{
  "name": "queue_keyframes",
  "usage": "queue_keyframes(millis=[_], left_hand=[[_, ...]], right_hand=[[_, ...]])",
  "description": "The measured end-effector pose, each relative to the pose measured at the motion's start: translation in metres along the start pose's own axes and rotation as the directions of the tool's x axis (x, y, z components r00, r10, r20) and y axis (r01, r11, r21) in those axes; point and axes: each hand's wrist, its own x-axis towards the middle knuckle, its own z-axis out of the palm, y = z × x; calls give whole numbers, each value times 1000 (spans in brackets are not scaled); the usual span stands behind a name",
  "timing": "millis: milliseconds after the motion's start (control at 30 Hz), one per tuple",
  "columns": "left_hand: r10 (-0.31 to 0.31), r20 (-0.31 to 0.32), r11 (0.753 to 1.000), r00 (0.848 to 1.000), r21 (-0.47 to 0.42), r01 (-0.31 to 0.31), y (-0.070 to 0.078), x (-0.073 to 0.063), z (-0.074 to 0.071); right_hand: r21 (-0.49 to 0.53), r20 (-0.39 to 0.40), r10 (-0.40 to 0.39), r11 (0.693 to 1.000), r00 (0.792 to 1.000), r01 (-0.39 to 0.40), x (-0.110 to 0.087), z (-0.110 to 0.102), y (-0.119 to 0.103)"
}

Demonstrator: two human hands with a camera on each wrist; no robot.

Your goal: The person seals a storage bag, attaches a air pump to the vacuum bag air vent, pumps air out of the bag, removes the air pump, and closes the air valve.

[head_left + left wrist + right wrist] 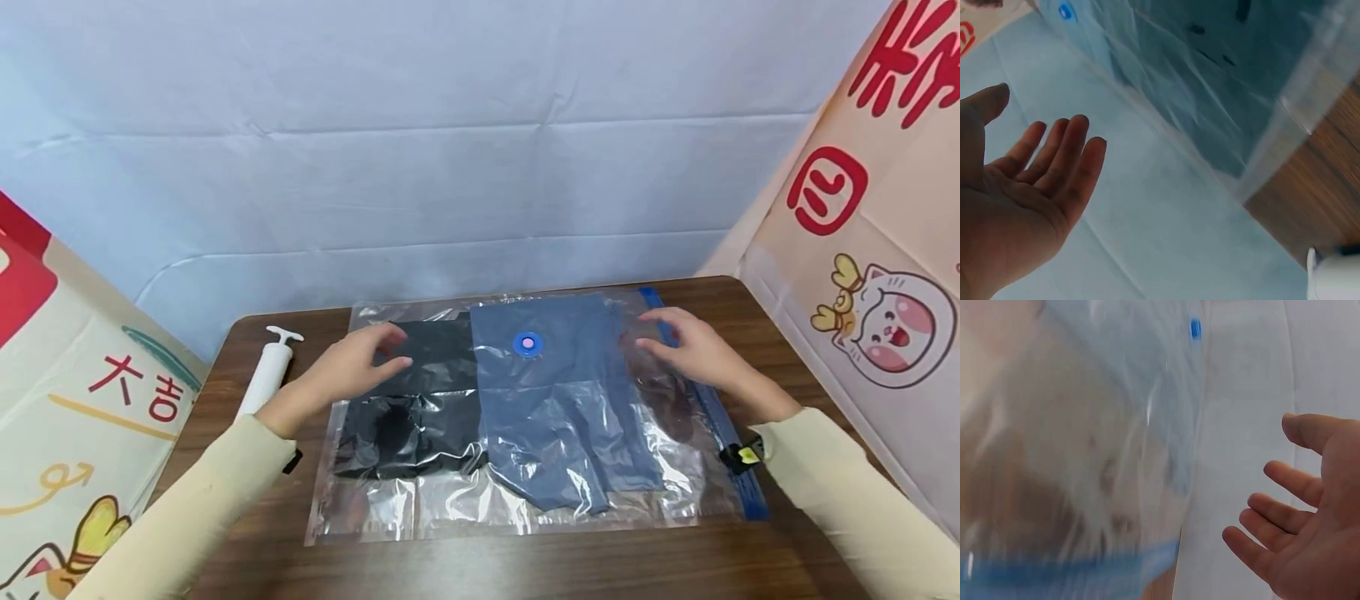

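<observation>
A clear plastic vacuum storage bag (450, 508) lies flat on the table, with a blue zip strip (720, 425) down its right side. Inside it are a folded black garment (442, 358) on the left and a blue-grey garment (547, 417) on the right. A round blue valve (528, 343) with a pink centre sits over the blue-grey cloth. My left hand (356, 362) hovers above the bag's left part, fingers loosely bent and holding nothing. Over the zip side my right hand (693, 350) is held likewise, thumb and fingers apart, with nothing in them.
A white hand pump (266, 375) with a T-shaped handle lies left of the bag, partly hidden by the left forearm. The brown wooden table (585, 567) meets a pale cloth backdrop (450, 167) behind, and printed cloths (885, 275) hang at both sides.
</observation>
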Motion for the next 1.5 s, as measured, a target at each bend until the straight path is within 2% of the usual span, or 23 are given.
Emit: queue_keyframes(millis=[200,300,433,500,700,833,967,1100,1167,1300,1500], left_hand=[[84,24,992,996,-91,-82,9,22,14],[106,52,986,993,-134,-99,16,33,22],[130,77,983,989,-142,-118,27,49,34],[141,86,981,986,-145,-128,32,58,40],[154,108,977,982,-163,-135,51,88,68],[122,101,986,987,-128,-109,55,107,89],[49,168,998,985,-58,-40,52,118,103],[-37,276,999,960,6,36,52,122,115],[-61,303,998,951,33,54,52,122,119],[-79,299,997,951,46,69,54,122,122],[-85,295,996,952,53,73,55,122,122]], right_hand=[[-3,42,130,991,991,-130,-24,-25,31],[14,43,161,987,986,-162,-35,-29,48],[21,46,206,978,977,-208,-48,-31,67],[24,73,227,973,971,-230,-54,-31,75],[6,114,239,970,964,-242,-74,-31,95],[-14,114,252,968,961,-252,-81,-30,104],[-56,119,256,966,959,-251,-83,-28,109],[-81,89,229,972,969,-222,-87,-25,112],[-89,60,200,977,978,-195,-87,-23,113],[-110,2,166,980,986,-164,-87,-20,114],[-164,-37,158,973,987,-162,-85,-16,111]])
